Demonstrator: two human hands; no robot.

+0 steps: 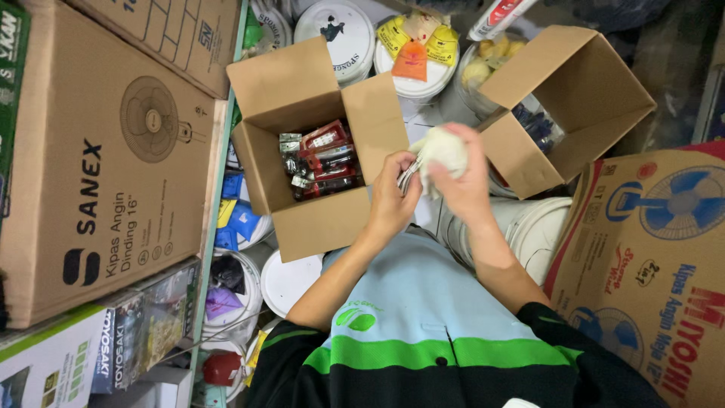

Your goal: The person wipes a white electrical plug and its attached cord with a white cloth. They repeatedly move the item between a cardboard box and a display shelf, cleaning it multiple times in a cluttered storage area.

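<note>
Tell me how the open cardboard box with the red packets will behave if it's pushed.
The open cardboard box probably slides rather than rolls, given its flat sides. Its raised flaps look thin, so they would likely bend. Only partly filled with red packets, it seems fairly light, and the packets may shift.

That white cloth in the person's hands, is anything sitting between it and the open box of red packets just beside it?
Nothing visible does. The white cloth is in the right hand, with the left hand alongside. The open box is next to them, flaps up.
</note>
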